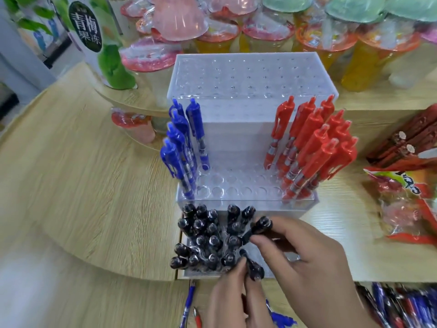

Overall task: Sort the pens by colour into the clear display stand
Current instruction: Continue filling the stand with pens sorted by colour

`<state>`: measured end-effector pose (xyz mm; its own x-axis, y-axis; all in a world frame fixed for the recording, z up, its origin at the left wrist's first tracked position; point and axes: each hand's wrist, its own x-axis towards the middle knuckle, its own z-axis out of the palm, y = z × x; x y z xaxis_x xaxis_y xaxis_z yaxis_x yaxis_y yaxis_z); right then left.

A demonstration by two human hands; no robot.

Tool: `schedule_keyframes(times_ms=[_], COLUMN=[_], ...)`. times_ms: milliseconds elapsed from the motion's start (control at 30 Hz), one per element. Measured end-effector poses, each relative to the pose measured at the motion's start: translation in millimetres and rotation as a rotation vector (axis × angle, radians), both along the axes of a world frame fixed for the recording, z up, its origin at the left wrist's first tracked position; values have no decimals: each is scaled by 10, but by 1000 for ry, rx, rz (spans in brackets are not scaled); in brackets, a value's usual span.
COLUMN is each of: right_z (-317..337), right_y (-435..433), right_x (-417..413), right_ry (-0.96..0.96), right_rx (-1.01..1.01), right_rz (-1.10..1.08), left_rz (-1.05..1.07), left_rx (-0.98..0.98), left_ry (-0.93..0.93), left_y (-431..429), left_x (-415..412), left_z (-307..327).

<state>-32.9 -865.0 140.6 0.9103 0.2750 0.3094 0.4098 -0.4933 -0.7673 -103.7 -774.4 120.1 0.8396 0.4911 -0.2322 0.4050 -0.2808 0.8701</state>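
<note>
The clear display stand [236,143] stood on the desk [82,174], with blue pens [182,147] in the left holes of the middle tier, red pens [314,152] in the right holes, and black pens [208,242] crowding the front tier. The right hand [305,254] pinched one black pen [259,227] in its grip at the right edge of the black cluster; the left hand [234,294] pinched another black pen [254,268] at the front edge. The likely risk was a tip missing its hole, because the packed caps hid the openings. Either hand could also have brushed neighbouring pens and tilted them. Loose pens [402,304] at lower right remained unsorted and mixed in colour.
</note>
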Motion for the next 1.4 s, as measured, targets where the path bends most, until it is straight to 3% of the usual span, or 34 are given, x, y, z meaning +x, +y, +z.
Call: schedule_keyframes(times_ms=[100,200,433,567,700,1000,1200,1333,1400], right_z=[-83,-120,-130,-121,-110,-63,-154,-235,-268], right_y=[0,-9,-52,-77,-75,-49,29,42,43], right_x=[24,71,88,102,112,-158,-152,-159,-166], right_ry=[-8,-6,-122,-121,-108,-42,-89,-149,-161], right_rx=[-155,-265,-379,-409,-452,-300,-286,-282,-277], right_rz=[44,54,92,106,109,22,57,75,76], left_rz=[127,274,448,472,494,281,15,368,511], left_rx=[273,305,257,323,530,523,631,324,261], left_ry=[-177,-300,-342,-287,-242,-199,-328,-343,-316], left_y=[-44,-131,-134,-173,-170,-102,23,186,298], left_x=[164,239,431,344,260,-11,-268,-375,-392], left_z=[-143,-231,-379,-358,-350,-650,-535,-472,-500])
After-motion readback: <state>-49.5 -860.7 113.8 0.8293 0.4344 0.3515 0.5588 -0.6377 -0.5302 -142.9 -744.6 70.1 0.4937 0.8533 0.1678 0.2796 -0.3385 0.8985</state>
